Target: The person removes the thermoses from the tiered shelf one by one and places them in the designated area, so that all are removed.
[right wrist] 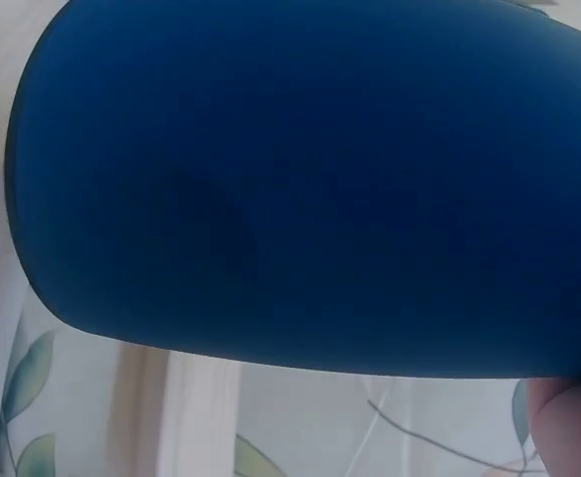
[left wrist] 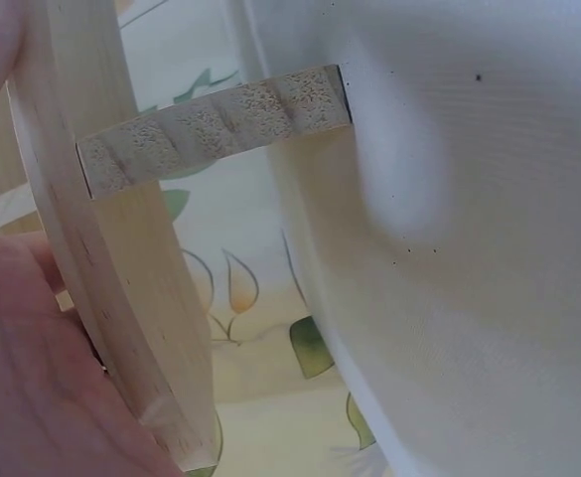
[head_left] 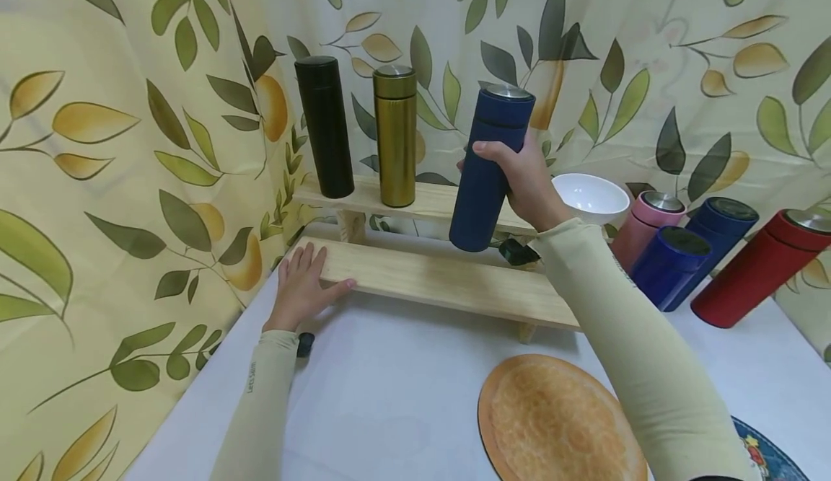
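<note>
My right hand grips a navy blue thermos flask with a silver-topped lid, slightly tilted, in front of the wooden stand's upper shelf. Its blue body fills most of the right wrist view. My left hand rests on the left end of the stand's lower shelf, fingers spread over the top and thumb at the front edge. In the left wrist view, the palm lies beside the shelf board. A black flask and a gold flask stand on the upper shelf.
At the right on the white table are a pink flask, a short blue flask, a dark blue flask, a red flask and a white bowl. A round brown mat lies in front.
</note>
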A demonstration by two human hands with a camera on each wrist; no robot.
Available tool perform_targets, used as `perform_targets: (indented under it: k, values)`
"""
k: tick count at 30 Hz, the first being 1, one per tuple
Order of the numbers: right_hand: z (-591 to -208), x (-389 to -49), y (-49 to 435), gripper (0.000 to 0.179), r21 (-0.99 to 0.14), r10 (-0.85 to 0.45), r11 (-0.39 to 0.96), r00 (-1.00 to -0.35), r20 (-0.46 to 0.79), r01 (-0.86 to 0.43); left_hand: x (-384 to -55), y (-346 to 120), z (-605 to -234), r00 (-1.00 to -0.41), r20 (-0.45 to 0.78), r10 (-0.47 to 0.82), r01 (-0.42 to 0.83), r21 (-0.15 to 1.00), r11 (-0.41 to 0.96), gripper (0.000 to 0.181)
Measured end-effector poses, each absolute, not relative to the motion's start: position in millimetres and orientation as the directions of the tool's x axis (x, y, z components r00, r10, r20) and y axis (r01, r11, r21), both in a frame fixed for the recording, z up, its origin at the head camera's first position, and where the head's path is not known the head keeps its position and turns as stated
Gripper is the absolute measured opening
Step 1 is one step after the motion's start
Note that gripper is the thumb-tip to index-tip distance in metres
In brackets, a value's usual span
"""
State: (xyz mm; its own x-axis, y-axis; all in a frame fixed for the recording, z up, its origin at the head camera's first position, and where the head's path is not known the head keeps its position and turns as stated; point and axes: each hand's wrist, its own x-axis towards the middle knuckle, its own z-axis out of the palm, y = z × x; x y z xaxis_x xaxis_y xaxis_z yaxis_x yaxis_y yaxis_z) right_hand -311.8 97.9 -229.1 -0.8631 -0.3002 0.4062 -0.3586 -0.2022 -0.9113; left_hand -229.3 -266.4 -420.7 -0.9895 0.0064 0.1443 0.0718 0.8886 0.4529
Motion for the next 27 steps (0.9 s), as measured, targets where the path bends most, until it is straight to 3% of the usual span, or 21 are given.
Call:
perform_targets:
  k: [20,27]
  values:
    - [-266,-268,120,0.053,-0.904,-0.4,-0.174,-0.811,0.427,-0.39,-230,-266,-422,-0.987,0.159,0.014,0.085,0.449,0.889,0.108]
    - [-277,-251,132,0.048,-0.906,-0.397,-0.255,-0.818,0.417,-0.338,-227,-264,-420,-0.988,0.15,0.017,0.085,0.459,0.885,0.109]
